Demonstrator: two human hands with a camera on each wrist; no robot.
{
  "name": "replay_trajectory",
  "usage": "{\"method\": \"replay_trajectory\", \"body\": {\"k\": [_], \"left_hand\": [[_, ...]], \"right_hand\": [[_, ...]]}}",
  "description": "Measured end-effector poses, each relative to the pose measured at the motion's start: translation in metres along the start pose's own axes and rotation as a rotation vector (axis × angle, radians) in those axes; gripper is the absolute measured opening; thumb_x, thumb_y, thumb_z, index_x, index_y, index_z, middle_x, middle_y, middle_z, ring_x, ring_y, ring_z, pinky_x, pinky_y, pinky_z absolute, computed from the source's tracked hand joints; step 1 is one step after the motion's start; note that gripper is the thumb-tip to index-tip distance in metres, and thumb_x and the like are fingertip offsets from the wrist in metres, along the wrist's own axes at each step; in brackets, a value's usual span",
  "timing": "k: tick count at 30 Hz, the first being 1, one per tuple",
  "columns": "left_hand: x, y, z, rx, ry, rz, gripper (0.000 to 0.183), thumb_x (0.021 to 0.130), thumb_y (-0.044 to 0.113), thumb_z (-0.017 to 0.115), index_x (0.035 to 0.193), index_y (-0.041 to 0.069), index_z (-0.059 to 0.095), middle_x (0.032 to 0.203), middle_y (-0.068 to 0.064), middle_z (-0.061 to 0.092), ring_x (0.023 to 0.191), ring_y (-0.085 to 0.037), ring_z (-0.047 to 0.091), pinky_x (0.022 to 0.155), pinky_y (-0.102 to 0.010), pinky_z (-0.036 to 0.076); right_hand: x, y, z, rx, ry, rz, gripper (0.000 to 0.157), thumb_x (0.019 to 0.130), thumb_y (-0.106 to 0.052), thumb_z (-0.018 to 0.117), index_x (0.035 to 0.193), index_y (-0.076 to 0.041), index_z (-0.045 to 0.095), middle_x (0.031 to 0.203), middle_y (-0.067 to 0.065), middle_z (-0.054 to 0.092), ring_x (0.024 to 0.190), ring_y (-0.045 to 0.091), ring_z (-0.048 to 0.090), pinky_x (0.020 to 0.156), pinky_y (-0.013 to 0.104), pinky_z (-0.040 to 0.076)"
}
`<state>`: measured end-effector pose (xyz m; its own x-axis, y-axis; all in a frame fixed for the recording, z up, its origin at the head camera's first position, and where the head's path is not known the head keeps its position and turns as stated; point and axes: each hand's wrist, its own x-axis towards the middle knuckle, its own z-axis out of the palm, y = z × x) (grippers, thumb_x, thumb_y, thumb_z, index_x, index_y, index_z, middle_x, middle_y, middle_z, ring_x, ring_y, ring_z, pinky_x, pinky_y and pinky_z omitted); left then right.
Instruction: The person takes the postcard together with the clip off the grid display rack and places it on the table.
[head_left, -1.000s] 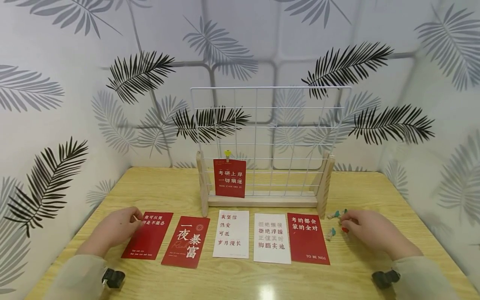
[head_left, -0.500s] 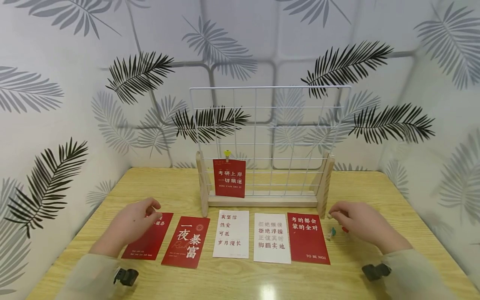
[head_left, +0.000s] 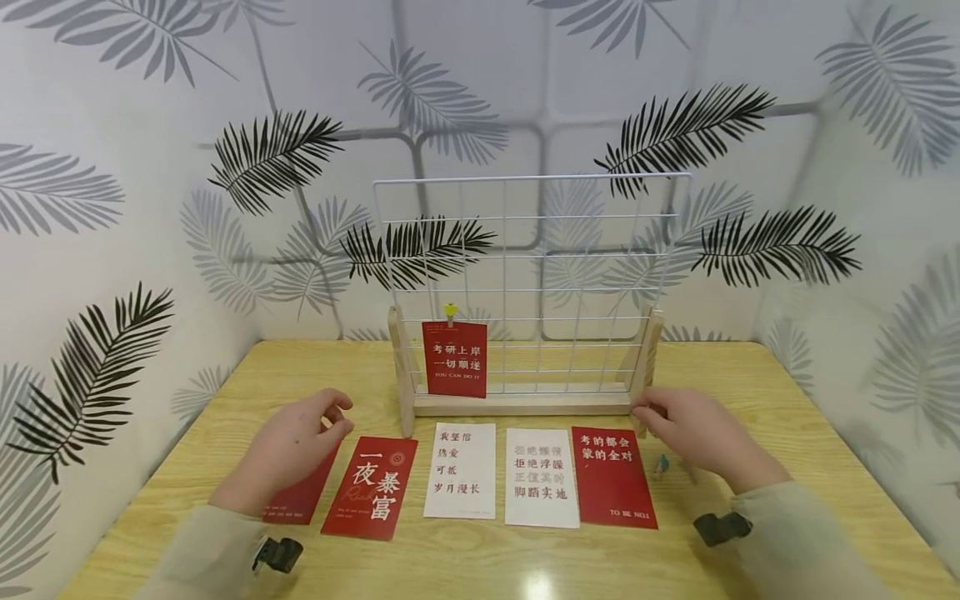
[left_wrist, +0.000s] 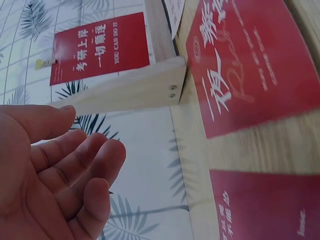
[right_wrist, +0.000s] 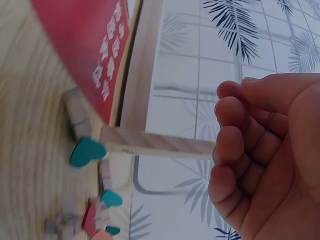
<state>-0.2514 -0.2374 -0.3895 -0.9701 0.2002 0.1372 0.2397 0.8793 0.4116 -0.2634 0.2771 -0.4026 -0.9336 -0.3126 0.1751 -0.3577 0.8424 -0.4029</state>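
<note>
In the head view my left hand [head_left: 296,446] hovers over the leftmost red card [head_left: 300,492], partly covering it. Its fingers are loosely bent and nothing lies between them, as the left wrist view confirms. To its right is a second red card [head_left: 369,487] with white lettering. My right hand [head_left: 693,433] is above the table by the rack's right foot, near the right-hand red card [head_left: 613,477]. Its fingers curl loosely with the thumb near the index fingertip, and no object shows there. Clothespins with a teal heart [right_wrist: 87,151] and a red heart [right_wrist: 90,218] lie below it.
A white wire grid rack [head_left: 504,257] in a wooden stand [head_left: 525,406] stands at the back. On it hangs a red card [head_left: 456,362] under a yellow-heart clothespin [head_left: 450,311]. Two white cards [head_left: 460,471] lie mid-table. Leaf-patterned walls enclose the table.
Both hands have moved inward: the left one rightward over the leftmost card, the right one leftward from the clothespins toward the rack's foot. The cards stay put; the head view has shifted slightly.
</note>
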Motion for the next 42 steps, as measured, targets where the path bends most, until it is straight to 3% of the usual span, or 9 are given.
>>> {"method": "replay_trajectory", "body": {"k": [6, 16, 21, 27, 36, 42], "left_hand": [[0.003, 0.014, 0.006, -0.020, -0.002, 0.015, 0.031, 0.097, 0.025, 0.068, 0.124, 0.010, 0.062, 0.099, 0.001, 0.068, 0.075, -0.012, 0.059, 0.067, -0.035, 0.053], [0.007, 0.034, 0.013, -0.063, -0.012, -0.010, 0.034, 0.097, 0.027, 0.068, 0.128, 0.013, 0.060, 0.106, 0.000, 0.067, 0.088, -0.017, 0.063, 0.075, -0.038, 0.056], [0.017, 0.048, 0.017, -0.107, 0.008, -0.010, 0.041, 0.098, 0.029, 0.068, 0.134, 0.014, 0.057, 0.115, -0.002, 0.066, 0.094, -0.020, 0.065, 0.077, -0.039, 0.057], [0.032, 0.065, 0.026, -0.174, 0.022, 0.016, 0.046, 0.100, 0.031, 0.065, 0.140, 0.013, 0.055, 0.120, -0.003, 0.066, 0.099, -0.021, 0.067, 0.079, -0.040, 0.057], [0.054, 0.081, 0.034, -0.340, 0.002, -0.049, 0.061, 0.100, 0.034, 0.062, 0.152, 0.010, 0.041, 0.142, -0.013, 0.057, 0.125, -0.033, 0.058, 0.099, -0.052, 0.048], [0.063, 0.085, 0.032, -0.408, 0.043, -0.081, 0.064, 0.101, 0.032, 0.058, 0.155, 0.008, 0.034, 0.151, -0.015, 0.049, 0.134, -0.036, 0.050, 0.106, -0.054, 0.042]], "right_hand": [[0.008, -0.014, 0.001, 0.032, 0.000, -0.014, 0.013, 0.100, -0.024, 0.064, 0.107, -0.017, 0.073, 0.078, -0.005, 0.062, 0.066, 0.015, 0.051, 0.064, 0.036, 0.044], [0.021, -0.037, 0.006, 0.073, 0.029, -0.083, 0.014, 0.101, -0.023, 0.064, 0.111, -0.019, 0.072, 0.079, -0.008, 0.061, 0.062, 0.013, 0.048, 0.065, 0.036, 0.044], [0.034, -0.056, 0.004, 0.078, 0.045, -0.122, 0.017, 0.102, -0.025, 0.061, 0.115, -0.019, 0.071, 0.067, -0.008, 0.053, 0.057, 0.012, 0.044, 0.059, 0.034, 0.042], [0.054, -0.082, 0.004, 0.069, 0.056, -0.161, 0.022, 0.102, -0.025, 0.061, 0.120, -0.018, 0.070, 0.069, -0.008, 0.054, 0.059, 0.012, 0.045, 0.058, 0.034, 0.042], [0.077, -0.114, 0.004, 0.052, 0.025, -0.188, 0.026, 0.103, -0.027, 0.059, 0.127, -0.020, 0.067, 0.067, -0.007, 0.054, 0.055, 0.012, 0.045, 0.057, 0.034, 0.042], [0.092, -0.134, 0.004, 0.021, 0.036, -0.210, 0.031, 0.103, -0.029, 0.058, 0.132, -0.022, 0.066, 0.066, -0.007, 0.055, 0.053, 0.012, 0.044, 0.054, 0.033, 0.040]]}}
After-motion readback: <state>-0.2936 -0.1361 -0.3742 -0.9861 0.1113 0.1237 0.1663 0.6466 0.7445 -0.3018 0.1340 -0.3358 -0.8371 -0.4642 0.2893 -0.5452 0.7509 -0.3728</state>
